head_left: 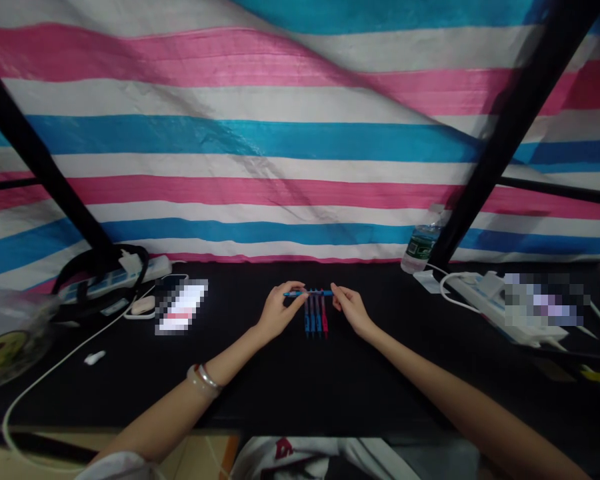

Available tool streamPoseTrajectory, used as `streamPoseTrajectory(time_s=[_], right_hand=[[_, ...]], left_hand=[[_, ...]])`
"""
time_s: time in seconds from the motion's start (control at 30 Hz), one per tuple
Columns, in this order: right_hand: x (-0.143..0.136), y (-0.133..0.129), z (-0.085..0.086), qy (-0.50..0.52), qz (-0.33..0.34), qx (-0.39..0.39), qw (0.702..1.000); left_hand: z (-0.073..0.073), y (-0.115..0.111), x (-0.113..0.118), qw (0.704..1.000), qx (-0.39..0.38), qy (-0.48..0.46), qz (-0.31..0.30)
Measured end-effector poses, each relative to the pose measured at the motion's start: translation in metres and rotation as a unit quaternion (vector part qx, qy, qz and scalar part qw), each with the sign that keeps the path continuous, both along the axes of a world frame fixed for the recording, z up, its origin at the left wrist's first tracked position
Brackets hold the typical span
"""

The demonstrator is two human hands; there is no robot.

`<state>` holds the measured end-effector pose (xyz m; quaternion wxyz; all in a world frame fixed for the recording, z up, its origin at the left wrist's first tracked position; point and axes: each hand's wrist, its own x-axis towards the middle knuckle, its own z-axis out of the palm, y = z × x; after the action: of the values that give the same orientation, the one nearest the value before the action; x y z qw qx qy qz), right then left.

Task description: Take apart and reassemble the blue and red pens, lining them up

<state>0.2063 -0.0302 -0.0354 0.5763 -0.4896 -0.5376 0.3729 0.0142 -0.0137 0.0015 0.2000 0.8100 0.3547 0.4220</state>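
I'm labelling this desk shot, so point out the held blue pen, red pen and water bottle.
Held blue pen (321,293), head view: its barrel.
Red pen (325,323), head view: its lower part.
Water bottle (421,245), head view: its label.

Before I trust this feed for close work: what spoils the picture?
Head view: the black table looks dim; the lined-up pens look soft, fine detail lost. In the head view too: the phone is pixelated, the striped sheet shows faint sheen and darker streaks.
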Motion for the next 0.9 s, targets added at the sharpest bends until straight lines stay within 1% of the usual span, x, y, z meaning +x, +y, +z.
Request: streamPoseTrajectory(time_s=[0.17, 0.4, 0.6, 0.77, 0.9], right_hand=[[0.003, 0.004, -0.004, 0.024, -0.025, -0.029, 0.999], [0.007, 0.007, -0.009, 0.055, -0.047, -0.034, 0.997], [0.008, 0.008, -0.008, 0.096, -0.055, -0.042, 0.993], [0.008, 0.009, -0.010, 0.083, -0.055, -0.046, 0.994], [0.008, 0.010, -0.012, 0.066, -0.062, -0.045, 0.995]], left_hand=[[0.002, 0.001, -0.003, 0.999, 0.014, 0.045, 0.026], [-0.002, 0.005, -0.002, 0.994, 0.041, 0.092, 0.051], [-0.004, 0.007, -0.001, 0.995, 0.029, 0.071, 0.061], [-0.006, 0.010, -0.001, 0.998, -0.026, 0.010, 0.058], [-0.008, 0.012, -0.001, 0.997, -0.050, -0.014, 0.051]])
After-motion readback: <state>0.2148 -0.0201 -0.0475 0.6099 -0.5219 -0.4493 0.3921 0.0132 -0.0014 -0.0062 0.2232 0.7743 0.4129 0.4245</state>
